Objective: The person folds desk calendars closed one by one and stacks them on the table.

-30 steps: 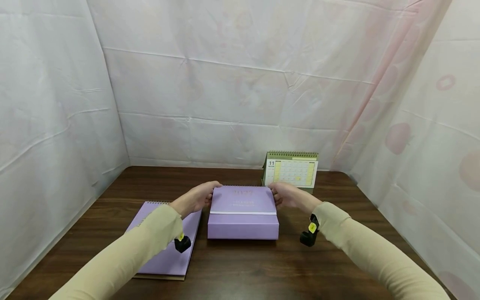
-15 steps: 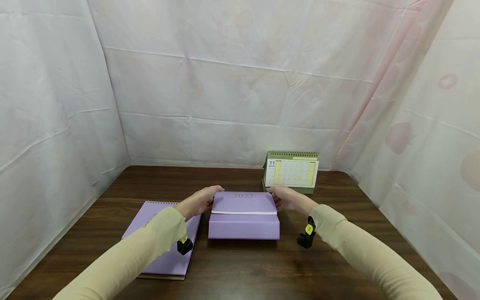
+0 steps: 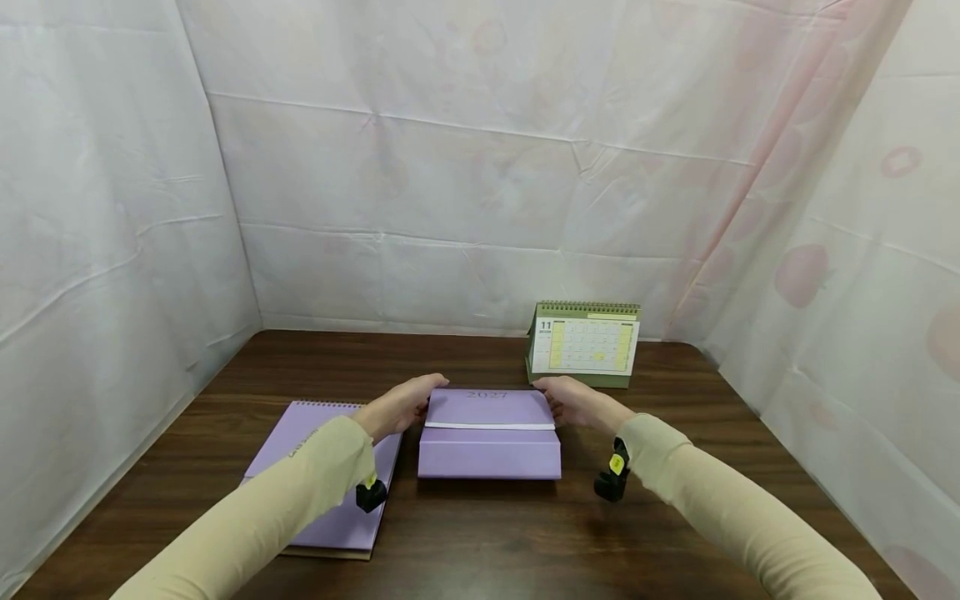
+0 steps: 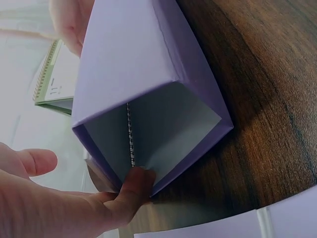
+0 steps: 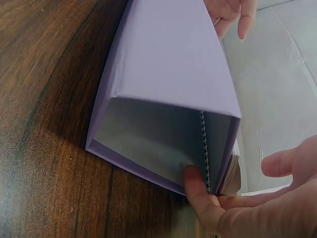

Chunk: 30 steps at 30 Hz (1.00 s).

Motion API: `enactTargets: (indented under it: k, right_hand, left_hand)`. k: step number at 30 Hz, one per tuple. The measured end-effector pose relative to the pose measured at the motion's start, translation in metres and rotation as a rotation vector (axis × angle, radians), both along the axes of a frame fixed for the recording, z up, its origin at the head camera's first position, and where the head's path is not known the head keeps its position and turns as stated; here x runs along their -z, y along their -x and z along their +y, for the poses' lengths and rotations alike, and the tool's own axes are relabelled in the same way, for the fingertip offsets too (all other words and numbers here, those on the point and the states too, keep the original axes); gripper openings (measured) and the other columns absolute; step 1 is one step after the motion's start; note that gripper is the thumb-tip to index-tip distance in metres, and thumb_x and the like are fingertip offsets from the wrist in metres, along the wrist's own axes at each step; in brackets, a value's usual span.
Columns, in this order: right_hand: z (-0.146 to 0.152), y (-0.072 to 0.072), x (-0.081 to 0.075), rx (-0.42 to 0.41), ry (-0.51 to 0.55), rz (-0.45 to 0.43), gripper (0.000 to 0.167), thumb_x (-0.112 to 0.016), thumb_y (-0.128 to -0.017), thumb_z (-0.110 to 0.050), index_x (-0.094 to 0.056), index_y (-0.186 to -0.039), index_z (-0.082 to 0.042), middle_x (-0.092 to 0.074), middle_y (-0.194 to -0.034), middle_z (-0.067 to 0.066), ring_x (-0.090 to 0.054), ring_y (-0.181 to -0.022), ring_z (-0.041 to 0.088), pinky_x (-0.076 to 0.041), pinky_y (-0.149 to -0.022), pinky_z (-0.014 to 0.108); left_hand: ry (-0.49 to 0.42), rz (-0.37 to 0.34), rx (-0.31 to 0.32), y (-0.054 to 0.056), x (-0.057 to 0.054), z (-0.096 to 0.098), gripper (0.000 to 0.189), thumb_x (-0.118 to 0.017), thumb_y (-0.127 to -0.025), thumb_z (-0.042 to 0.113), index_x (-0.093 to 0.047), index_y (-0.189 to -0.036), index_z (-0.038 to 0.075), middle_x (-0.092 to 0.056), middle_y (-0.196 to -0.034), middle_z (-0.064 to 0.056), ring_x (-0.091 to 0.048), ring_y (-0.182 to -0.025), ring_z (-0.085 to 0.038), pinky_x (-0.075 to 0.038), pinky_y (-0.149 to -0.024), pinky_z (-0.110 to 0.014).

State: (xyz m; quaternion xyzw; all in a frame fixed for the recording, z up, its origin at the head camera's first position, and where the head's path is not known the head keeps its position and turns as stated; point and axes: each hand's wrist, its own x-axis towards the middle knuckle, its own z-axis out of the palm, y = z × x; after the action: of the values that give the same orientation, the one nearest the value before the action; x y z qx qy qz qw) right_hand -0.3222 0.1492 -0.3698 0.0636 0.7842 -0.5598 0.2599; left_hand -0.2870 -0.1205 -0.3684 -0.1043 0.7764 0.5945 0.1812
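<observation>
A lilac desk calendar (image 3: pixel 489 408) marked 2027 rests on the table in front of me, its card stand folded into a hollow shape. A black wire binding shows inside its open end in both wrist views. My left hand (image 3: pixel 405 404) holds the far left corner; in the left wrist view a bent finger (image 4: pixel 133 188) reaches inside the lower edge while the thumb is lifted away. My right hand (image 3: pixel 579 402) grips the far right corner likewise, with one finger (image 5: pixel 198 191) hooked inside the end and its thumb off the card.
At the left lies a flat lilac spiral-bound pad (image 3: pixel 337 533), partly under my left sleeve (image 3: pixel 300 492). A green desk calendar (image 3: pixel 585 346) stands behind my right hand. White cloth (image 3: pixel 390 192) walls the dark wooden table (image 3: pixel 487 542) at the back and sides.
The lilac calendar's far edge has come down and nearer, both hands shifting slightly with it. Its upper face looks shorter in the head view, and 2027 is now readable.
</observation>
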Motion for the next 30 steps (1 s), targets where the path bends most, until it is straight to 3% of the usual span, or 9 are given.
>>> enactTargets:
  k: [3,7,10,15,19,22,25,28,30]
  right_hand:
    - [0.001,0.0,0.0,0.006,-0.01,0.0,0.039,-0.043,-0.1,-0.028,-0.046,-0.116,0.008,-0.047,-0.088,0.011,-0.052,-0.078,0.019,-0.049,-0.068,0.03]
    - [0.001,-0.002,0.002,-0.003,-0.023,0.011,0.033,-0.044,-0.1,-0.027,-0.048,-0.108,0.004,-0.046,-0.08,0.007,-0.05,-0.071,0.017,-0.048,-0.064,0.03]
    - [0.002,-0.005,0.003,-0.015,-0.047,0.031,0.038,-0.043,-0.101,-0.027,-0.049,-0.115,0.007,-0.049,-0.081,0.008,-0.055,-0.072,0.018,-0.051,-0.064,0.031]
    - [0.002,-0.011,0.002,-0.019,-0.149,0.142,0.038,-0.044,-0.099,-0.027,-0.049,-0.113,0.008,-0.056,-0.088,0.013,-0.063,-0.074,0.021,-0.057,-0.066,0.039]
    - [0.0,-0.018,0.002,-0.082,-0.395,0.393,0.045,-0.042,-0.101,-0.031,-0.051,-0.117,0.01,-0.061,-0.104,0.024,-0.065,-0.085,0.031,-0.057,-0.073,0.044]
    - [-0.003,-0.023,0.004,-0.153,-0.566,0.603,0.059,-0.038,-0.103,-0.037,-0.045,-0.133,0.013,-0.051,-0.129,0.033,-0.053,-0.114,0.047,-0.046,-0.094,0.056]
    - [-0.008,-0.027,0.011,-0.247,-0.663,0.754,0.07,-0.032,-0.103,-0.046,-0.03,-0.147,0.008,-0.032,-0.15,0.032,-0.027,-0.139,0.051,-0.027,-0.108,0.066]
    - [-0.013,-0.033,0.019,-0.362,-0.731,0.809,0.074,-0.028,-0.101,-0.055,-0.022,-0.153,-0.002,-0.016,-0.16,0.021,-0.012,-0.147,0.044,-0.018,-0.113,0.067]
    - [-0.017,-0.037,0.024,-0.441,-0.78,0.83,0.075,-0.027,-0.1,-0.059,-0.02,-0.154,-0.008,-0.01,-0.162,0.016,-0.006,-0.15,0.04,-0.017,-0.115,0.065]
  left_hand:
    - [-0.003,0.0,-0.002,-0.002,-0.002,0.001,0.061,-0.047,-0.096,0.031,-0.033,-0.145,-0.002,-0.032,-0.089,-0.007,-0.038,-0.096,-0.02,-0.038,-0.086,-0.029]
    - [-0.03,-0.012,0.0,-0.005,-0.004,0.002,0.07,-0.047,-0.096,0.029,-0.02,-0.151,-0.005,-0.038,-0.128,-0.021,-0.038,-0.123,-0.026,-0.037,-0.108,-0.039]
    - [-0.05,-0.023,0.01,-0.006,-0.005,0.002,0.073,-0.047,-0.096,0.029,-0.013,-0.152,-0.006,-0.013,-0.157,-0.027,-0.022,-0.144,-0.034,-0.024,-0.119,-0.048]
    - [-0.036,-0.009,0.029,-0.005,-0.005,0.002,0.068,-0.046,-0.098,0.029,-0.021,-0.151,-0.004,-0.009,-0.158,-0.027,-0.018,-0.145,-0.042,-0.023,-0.119,-0.052]
    - [0.055,0.032,0.089,-0.006,-0.006,0.003,0.064,-0.044,-0.099,0.035,-0.027,-0.15,0.0,-0.013,-0.158,-0.024,-0.02,-0.144,-0.042,-0.026,-0.116,-0.055]
    - [0.218,0.119,0.194,-0.008,-0.009,0.004,0.073,-0.042,-0.098,0.048,-0.025,-0.152,0.003,-0.014,-0.16,-0.02,-0.012,-0.147,-0.043,-0.017,-0.117,-0.061]
    - [0.445,0.249,0.395,-0.011,-0.01,0.006,0.087,-0.039,-0.093,0.064,-0.02,-0.154,0.005,-0.006,-0.163,-0.017,0.001,-0.149,-0.042,-0.004,-0.117,-0.065]
    - [0.665,0.39,0.625,-0.013,-0.008,0.01,0.101,-0.037,-0.086,0.078,-0.013,-0.155,0.008,0.003,-0.163,-0.015,0.01,-0.15,-0.038,0.001,-0.118,-0.063]
    - [0.772,0.433,0.739,-0.015,-0.005,0.013,0.11,-0.038,-0.081,0.084,-0.005,-0.156,0.01,0.009,-0.163,-0.013,0.012,-0.15,-0.035,0.001,-0.119,-0.06]
